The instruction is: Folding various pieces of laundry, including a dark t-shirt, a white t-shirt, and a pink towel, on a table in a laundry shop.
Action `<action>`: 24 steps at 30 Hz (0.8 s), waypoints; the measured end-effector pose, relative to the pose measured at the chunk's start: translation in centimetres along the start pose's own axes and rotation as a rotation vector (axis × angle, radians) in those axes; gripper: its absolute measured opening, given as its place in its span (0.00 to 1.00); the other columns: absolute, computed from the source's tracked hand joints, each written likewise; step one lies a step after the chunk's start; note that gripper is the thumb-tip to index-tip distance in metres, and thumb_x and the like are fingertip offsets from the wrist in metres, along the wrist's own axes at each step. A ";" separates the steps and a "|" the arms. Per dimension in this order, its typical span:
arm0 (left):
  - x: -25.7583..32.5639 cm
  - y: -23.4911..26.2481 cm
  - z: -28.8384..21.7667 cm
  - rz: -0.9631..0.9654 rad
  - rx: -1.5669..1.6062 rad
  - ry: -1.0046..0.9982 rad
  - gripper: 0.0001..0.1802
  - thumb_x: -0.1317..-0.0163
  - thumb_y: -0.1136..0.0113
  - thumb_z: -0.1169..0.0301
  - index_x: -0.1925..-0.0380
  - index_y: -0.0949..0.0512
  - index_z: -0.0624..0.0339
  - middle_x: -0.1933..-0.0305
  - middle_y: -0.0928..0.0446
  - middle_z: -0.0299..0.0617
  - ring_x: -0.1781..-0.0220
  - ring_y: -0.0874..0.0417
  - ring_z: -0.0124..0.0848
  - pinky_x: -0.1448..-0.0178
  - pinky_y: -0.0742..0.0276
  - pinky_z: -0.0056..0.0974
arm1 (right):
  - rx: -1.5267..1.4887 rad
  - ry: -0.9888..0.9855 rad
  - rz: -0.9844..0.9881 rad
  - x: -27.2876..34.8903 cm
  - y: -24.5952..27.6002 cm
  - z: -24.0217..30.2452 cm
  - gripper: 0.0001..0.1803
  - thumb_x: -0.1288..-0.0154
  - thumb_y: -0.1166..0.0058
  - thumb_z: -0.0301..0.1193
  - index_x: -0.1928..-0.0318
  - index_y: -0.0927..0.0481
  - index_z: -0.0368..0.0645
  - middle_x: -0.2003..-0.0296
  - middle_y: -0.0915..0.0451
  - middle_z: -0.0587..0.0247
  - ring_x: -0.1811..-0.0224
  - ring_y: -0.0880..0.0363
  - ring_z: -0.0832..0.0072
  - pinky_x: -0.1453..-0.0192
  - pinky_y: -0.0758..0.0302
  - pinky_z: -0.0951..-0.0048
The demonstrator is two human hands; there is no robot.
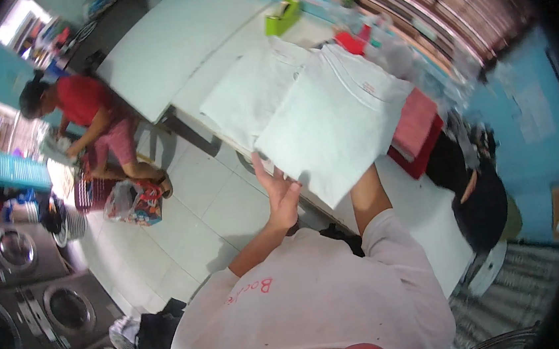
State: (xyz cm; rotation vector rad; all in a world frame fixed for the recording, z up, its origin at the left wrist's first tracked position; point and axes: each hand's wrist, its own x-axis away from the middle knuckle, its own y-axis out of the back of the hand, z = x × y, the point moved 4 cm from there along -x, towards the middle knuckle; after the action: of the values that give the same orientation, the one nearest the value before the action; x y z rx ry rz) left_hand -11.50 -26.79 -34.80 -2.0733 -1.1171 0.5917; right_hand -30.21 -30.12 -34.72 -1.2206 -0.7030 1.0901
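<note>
A folded white T-shirt (338,126) with its neckline at the far end is lifted at the near edge of the white table. My left hand (281,194) holds its near left edge, thumb and fingers apart at the cloth. My right forearm (369,200) reaches up under the T-shirt, which hides my right hand and its fingers. Beneath and to the left, another folded white garment (236,95) lies on the table.
The white table (181,33) bears a green tape dispenser (283,16), folded red and pink cloths (414,123) and clear plastic bags (402,54). Dark clothes (478,203) lie at the right. Far left, a co-worker (91,114) bends near a plastic bag (134,202); front-loading washers (65,306) stand below.
</note>
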 end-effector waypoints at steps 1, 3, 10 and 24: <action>-1.1 0.0 -0.9 -0.003 -0.012 -0.055 0.57 0.56 0.42 0.81 0.40 0.75 0.45 0.37 0.56 0.49 0.36 0.52 0.39 0.37 0.53 0.43 | -0.011 -0.019 0.033 -1.8 -0.2 -1.0 0.39 0.46 0.72 0.61 0.41 0.45 0.46 0.41 0.44 0.57 0.42 0.45 0.56 0.39 0.46 0.56; -4.0 0.1 -3.1 -0.054 -0.386 -0.420 0.51 0.54 0.45 0.83 0.39 0.70 0.52 0.38 0.56 0.49 0.38 0.50 0.38 0.38 0.50 0.42 | -0.031 -0.051 0.094 -5.2 -0.5 -2.6 0.39 0.45 0.72 0.60 0.41 0.45 0.46 0.41 0.44 0.57 0.41 0.45 0.56 0.39 0.47 0.56; -14.0 9.0 -6.1 -0.121 -0.916 -0.161 0.38 0.54 0.45 0.84 0.43 0.51 0.66 0.43 0.43 0.47 0.44 0.38 0.31 0.44 0.39 0.32 | 0.228 0.107 -0.024 -10.0 0.9 -1.1 0.36 0.42 0.76 0.58 0.41 0.45 0.46 0.41 0.44 0.57 0.41 0.45 0.58 0.38 0.49 0.57; -12.9 11.3 -5.8 -0.225 -1.499 -0.280 0.43 0.62 0.37 0.60 0.44 0.44 0.61 0.42 0.53 0.69 0.42 0.45 0.59 0.41 0.45 0.49 | 0.529 -0.026 -0.190 -7.9 7.6 -0.5 0.24 0.52 0.53 0.17 0.51 0.35 0.40 0.55 0.30 0.60 0.50 0.33 0.65 0.45 0.36 0.64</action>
State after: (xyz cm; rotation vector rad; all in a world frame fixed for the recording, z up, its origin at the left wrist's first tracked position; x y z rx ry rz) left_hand -8.38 -44.23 -38.74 -2.9612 -2.3661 -0.2509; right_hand -34.66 -37.83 -41.25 -0.6743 -0.4935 1.0466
